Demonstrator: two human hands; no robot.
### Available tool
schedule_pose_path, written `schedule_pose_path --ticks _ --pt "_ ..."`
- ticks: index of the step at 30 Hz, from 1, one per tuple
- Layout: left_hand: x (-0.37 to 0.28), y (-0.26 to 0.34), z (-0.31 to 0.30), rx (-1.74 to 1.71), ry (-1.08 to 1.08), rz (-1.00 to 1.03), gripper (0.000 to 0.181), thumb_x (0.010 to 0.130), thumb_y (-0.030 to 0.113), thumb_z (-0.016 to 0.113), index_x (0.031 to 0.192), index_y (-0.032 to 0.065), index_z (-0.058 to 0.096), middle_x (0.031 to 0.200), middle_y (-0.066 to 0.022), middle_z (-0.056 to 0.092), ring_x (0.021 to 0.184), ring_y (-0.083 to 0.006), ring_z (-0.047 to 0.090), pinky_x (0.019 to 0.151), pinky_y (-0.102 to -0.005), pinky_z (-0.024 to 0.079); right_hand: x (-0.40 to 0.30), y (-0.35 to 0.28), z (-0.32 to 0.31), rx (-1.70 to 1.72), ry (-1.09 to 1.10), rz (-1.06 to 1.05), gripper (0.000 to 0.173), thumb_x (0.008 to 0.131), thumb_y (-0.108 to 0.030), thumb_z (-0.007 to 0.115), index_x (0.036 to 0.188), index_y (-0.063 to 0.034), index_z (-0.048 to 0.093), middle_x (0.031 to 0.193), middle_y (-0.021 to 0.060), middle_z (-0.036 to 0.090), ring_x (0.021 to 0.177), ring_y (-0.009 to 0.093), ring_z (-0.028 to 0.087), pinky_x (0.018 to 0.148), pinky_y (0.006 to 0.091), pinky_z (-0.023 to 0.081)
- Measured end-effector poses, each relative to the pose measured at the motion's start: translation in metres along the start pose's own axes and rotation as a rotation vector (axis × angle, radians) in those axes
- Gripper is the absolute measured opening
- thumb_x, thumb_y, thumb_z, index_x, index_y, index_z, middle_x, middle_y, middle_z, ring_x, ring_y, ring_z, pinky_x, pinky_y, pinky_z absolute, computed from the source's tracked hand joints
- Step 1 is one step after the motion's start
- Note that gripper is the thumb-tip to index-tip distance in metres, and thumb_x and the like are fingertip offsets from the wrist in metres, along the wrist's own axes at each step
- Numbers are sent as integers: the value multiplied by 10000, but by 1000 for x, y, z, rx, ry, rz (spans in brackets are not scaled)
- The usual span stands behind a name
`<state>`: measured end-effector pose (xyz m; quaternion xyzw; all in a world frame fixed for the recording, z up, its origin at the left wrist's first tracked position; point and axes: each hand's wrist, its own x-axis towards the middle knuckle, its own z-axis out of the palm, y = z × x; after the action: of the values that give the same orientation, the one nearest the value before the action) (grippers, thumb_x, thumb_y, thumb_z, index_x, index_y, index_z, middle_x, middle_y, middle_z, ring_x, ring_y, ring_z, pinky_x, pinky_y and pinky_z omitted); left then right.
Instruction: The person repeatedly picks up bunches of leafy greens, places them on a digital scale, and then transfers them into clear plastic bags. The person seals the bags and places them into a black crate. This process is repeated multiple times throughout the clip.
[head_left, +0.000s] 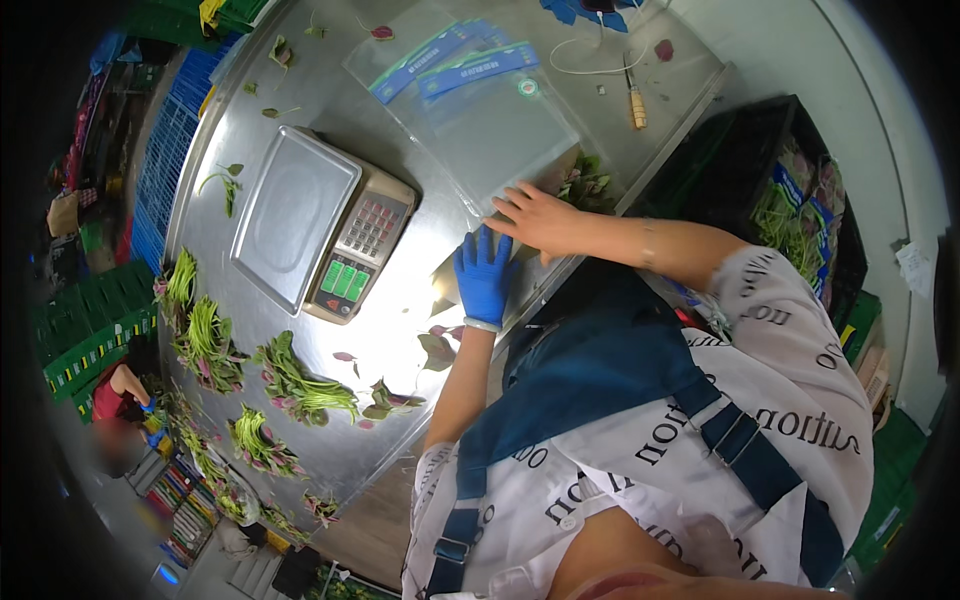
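Observation:
My left hand (484, 281), in a blue glove, lies palm down with its fingers slightly apart at the near end of the clear plastic bags (495, 142). My right hand (544, 221) is bare and spreads its fingers over the bags' near edge; no held thing shows in it. The two hands nearly meet at the fingertips. The bags lie overlapped on the metal table (420, 247), with blue printed headers (476, 70) at the far end. Red-and-green leafy vegetables (589, 184) show just beyond my right wrist. What lies beneath the palms is hidden.
Left of my hands stands a digital weighing scale (300, 217). Bunches of leafy greens (307, 386) lie at the table's left. A wooden-handled knife (636, 97) and white cable (570, 71) lie at the far right. A black crate (817, 127) holds bagged greens. Another person (120, 394) works beyond the table.

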<state>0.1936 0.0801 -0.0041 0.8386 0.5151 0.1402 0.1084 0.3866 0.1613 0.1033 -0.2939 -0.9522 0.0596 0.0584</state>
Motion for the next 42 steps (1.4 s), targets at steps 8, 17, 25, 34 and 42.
schedule_pose_path --ticks 8,17,25,34,42 --pt "39 0 -21 -23 313 214 382 794 88 627 1171 149 644 1214 -89 599 1080 -284 555 902 -438 430 8 81 -51 307 -373 441 813 622 -251 827 1342 -142 465 998 177 647 927 373 637 765 491 519" --pt "130 -34 87 -806 -153 20 94 796 68 655 861 77 722 908 -117 684 810 -294 662 745 -359 525 -201 81 -103 1504 -46 1163 1000 605 -229 869 1446 -18 371 1318 109 538 1196 210 516 1054 344 388" --pt "140 -30 95 -745 -227 114 171 792 43 630 939 80 708 992 -121 679 800 -312 655 735 -363 524 -227 2 -50 2012 -318 1246 1062 634 -318 888 1473 -13 312 1341 148 518 1214 255 521 1032 400 436" --pt "165 -27 48 -1307 -347 -412 117 890 61 679 1001 37 703 919 -18 700 780 -112 605 711 -257 494 -218 11 -1 2337 -344 1157 895 741 -314 814 1438 4 353 1300 150 548 1123 223 587 961 345 482" --pt "181 58 -14 -763 265 199 60 824 57 610 853 37 657 1045 -138 684 973 -335 617 878 -398 471 -165 2 -8 2343 -153 1075 858 760 -327 796 1423 14 373 1298 152 549 1122 224 588 957 343 482"
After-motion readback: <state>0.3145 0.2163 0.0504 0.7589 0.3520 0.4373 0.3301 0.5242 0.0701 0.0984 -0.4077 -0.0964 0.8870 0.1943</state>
